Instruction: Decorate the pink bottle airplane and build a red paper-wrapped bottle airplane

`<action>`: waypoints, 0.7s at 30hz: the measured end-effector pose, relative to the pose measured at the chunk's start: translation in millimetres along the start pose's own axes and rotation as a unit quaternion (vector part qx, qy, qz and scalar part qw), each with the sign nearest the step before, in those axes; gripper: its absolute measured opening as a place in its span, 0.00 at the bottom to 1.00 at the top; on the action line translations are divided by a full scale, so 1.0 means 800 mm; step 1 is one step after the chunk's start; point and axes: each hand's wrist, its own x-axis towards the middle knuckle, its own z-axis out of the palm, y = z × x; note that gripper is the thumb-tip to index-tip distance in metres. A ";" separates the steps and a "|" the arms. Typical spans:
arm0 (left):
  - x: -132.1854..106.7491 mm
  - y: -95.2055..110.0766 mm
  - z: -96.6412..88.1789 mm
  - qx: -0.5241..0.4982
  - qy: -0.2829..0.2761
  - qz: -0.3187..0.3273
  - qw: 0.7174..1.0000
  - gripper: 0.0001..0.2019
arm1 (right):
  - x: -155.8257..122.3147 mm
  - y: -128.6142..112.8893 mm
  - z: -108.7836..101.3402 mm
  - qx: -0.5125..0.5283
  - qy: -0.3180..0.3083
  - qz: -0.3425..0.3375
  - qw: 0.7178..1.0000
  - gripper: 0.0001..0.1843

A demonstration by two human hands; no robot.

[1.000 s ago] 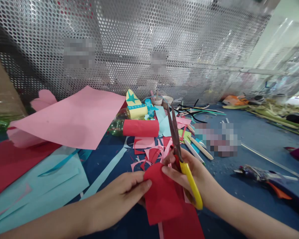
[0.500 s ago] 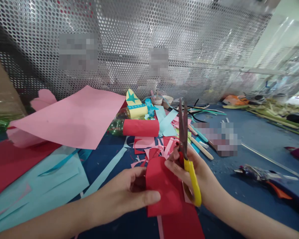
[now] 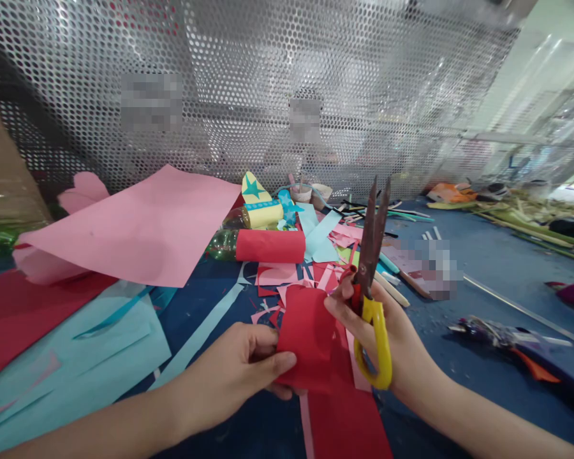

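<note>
My left hand (image 3: 236, 373) pinches the lower left edge of a small red paper piece (image 3: 309, 338), thumb on top. My right hand (image 3: 385, 338) grips yellow-handled scissors (image 3: 370, 280), whose rusty blades point up and away, slightly apart. The right fingertips also touch the red piece's right edge. A longer red paper strip (image 3: 347, 424) lies on the blue table under both hands.
Paper scraps (image 3: 291, 287) litter the blue table (image 3: 459, 306). A large pink sheet (image 3: 138, 226), a red-wrapped bottle (image 3: 263, 245), a yellow paper rocket (image 3: 261, 204), light blue sheets (image 3: 76, 344) and wooden sticks (image 3: 387, 284) lie around. A perforated metal screen (image 3: 268, 83) stands behind.
The scissors swung from leaning left to leaning right, blades opening a little. The red piece shifted upward and leftward while my left hand re-gripped its lower edge.
</note>
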 end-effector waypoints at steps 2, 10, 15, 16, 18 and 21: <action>0.000 0.002 0.000 0.004 0.005 0.027 1.000 0.18 | -0.002 0.001 0.000 0.008 -0.018 0.013 1.000 0.22; -0.003 0.006 0.006 0.051 0.109 0.107 0.987 0.15 | -0.019 -0.005 0.007 0.087 -0.150 0.126 0.977 0.25; -0.004 0.005 0.009 0.069 0.107 0.104 0.986 0.16 | -0.024 0.007 0.013 0.139 -0.156 0.143 0.967 0.26; -0.003 0.006 0.009 0.073 0.117 0.108 0.985 0.15 | -0.023 0.010 0.014 0.133 -0.151 0.138 0.970 0.26; -0.002 0.008 0.006 0.076 0.132 0.116 0.981 0.13 | -0.019 0.015 0.015 0.112 -0.136 0.127 0.976 0.25; 0.001 0.015 -0.001 0.061 0.140 0.139 0.979 0.12 | -0.007 0.018 0.020 0.077 -0.117 0.098 0.985 0.25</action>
